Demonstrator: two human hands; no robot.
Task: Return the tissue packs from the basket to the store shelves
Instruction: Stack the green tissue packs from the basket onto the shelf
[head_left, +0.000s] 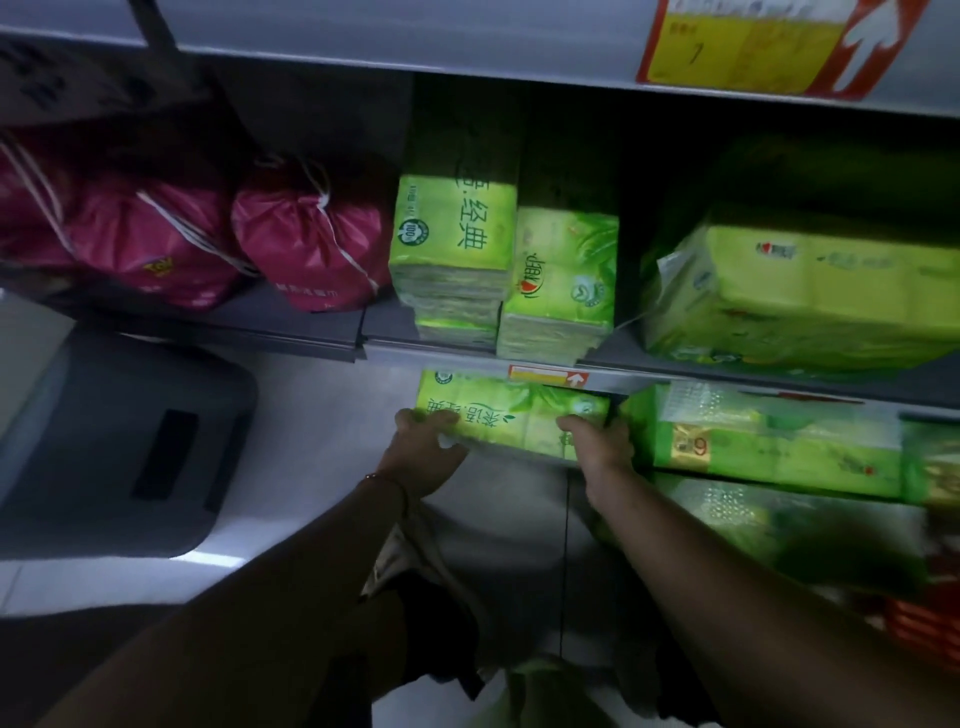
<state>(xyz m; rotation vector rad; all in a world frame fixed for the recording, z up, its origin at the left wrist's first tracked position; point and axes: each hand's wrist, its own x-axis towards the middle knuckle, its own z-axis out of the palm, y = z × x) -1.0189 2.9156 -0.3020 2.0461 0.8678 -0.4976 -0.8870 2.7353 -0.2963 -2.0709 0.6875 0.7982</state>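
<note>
Head view looks down both outstretched forearms to a green tissue pack held level just under the front edge of the middle shelf. Left hand grasps its left end, fingers curled over the top; right hand grips the right end (a thin bracelet circles the left wrist). Just beside the pack's right end lie more green packs on the lower shelf. On the middle shelf stand two upright green packs near its front edge, pink drawstring bags toward its left end. A grey bin sits on the floor left.
</note>
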